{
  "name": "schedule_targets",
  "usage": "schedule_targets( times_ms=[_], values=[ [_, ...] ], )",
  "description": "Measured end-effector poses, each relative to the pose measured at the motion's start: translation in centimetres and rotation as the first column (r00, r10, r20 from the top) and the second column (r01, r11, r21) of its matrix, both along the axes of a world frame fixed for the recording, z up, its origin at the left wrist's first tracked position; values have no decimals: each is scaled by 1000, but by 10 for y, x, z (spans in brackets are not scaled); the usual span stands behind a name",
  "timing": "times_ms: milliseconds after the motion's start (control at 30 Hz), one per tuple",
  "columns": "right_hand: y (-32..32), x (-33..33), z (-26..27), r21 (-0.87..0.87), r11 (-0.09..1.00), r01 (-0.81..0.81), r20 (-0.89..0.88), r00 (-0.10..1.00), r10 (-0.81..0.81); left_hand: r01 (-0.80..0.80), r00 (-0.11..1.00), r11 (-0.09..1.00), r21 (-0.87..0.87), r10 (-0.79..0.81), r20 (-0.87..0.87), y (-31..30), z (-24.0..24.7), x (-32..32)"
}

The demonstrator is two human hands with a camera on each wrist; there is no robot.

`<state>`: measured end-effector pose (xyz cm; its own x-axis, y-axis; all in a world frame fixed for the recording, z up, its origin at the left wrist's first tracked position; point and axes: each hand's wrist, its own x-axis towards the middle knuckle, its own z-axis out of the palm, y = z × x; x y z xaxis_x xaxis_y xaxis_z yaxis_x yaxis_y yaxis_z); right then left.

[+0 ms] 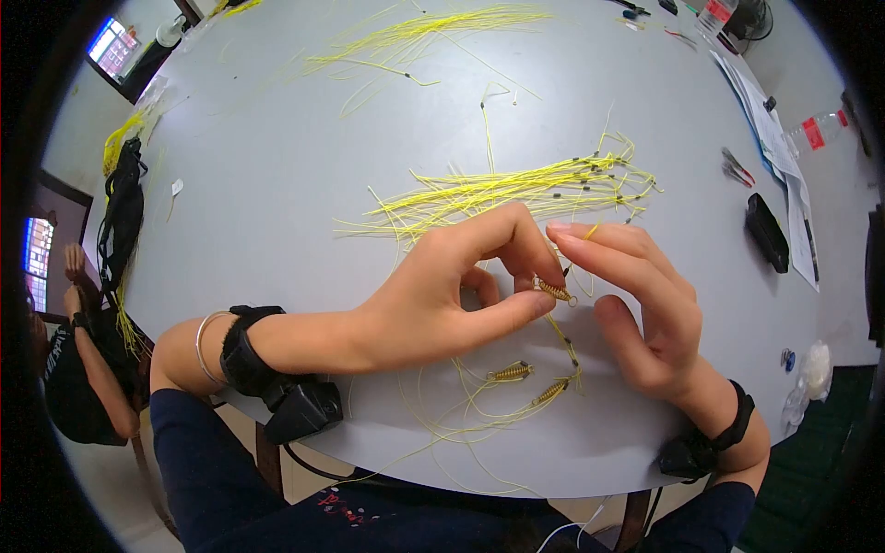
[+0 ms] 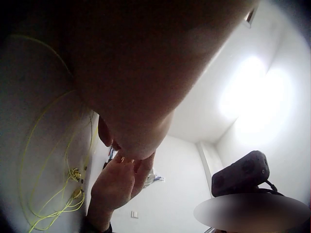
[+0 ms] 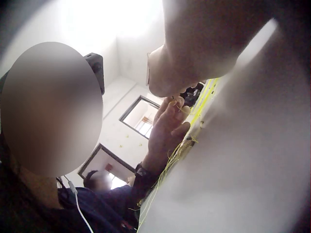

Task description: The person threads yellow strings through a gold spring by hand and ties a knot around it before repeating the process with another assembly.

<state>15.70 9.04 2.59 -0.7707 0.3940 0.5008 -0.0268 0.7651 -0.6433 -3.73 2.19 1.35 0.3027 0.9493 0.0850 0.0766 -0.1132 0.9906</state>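
My left hand (image 1: 429,300) pinches a small brass-coloured coil spring (image 1: 556,292) between thumb and fingertips. Yellow line with dark beads (image 1: 568,346) runs below it toward two more coil springs, one (image 1: 512,372) beneath the left hand and another (image 1: 550,394) nearer the table edge. My right hand (image 1: 659,309) is just to the right, its fingers extended toward the left fingertips and its thumb apart. A short piece of yellow line (image 1: 591,231) crosses its fingers. In the left wrist view, the lower springs (image 2: 76,194) lie among looping yellow line.
A bundle of beaded yellow lines (image 1: 516,192) lies beyond my hands on the grey table (image 1: 277,203), with another bundle (image 1: 442,32) farther back. At right are a black case (image 1: 766,232), small pliers (image 1: 737,168), papers (image 1: 770,138) and a bottle (image 1: 816,131). Another person (image 1: 88,369) sits at left.
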Motion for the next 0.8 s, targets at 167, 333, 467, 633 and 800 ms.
schedule_targets(
  times_ms=[167,333,467,633,800],
  values=[
    [0,8,0,-137,987,85,-91,991,-98,-66,998,995,72,66,-1,0,1,0],
    [3,8,-6,-164,981,105,-203,969,-138,-10,999,999,36,8,54,0,0,-1],
    [-2,5,-11,-221,975,19,-173,983,-58,-15,998,999,-51,18,52,-1,6,0],
    [-5,0,-10,-324,946,13,-212,973,-86,-35,996,997,-75,41,81,-2,4,0],
    [-4,2,-14,-336,941,37,-162,982,-97,-20,999,998,-53,22,35,-1,6,-1]
  ],
)
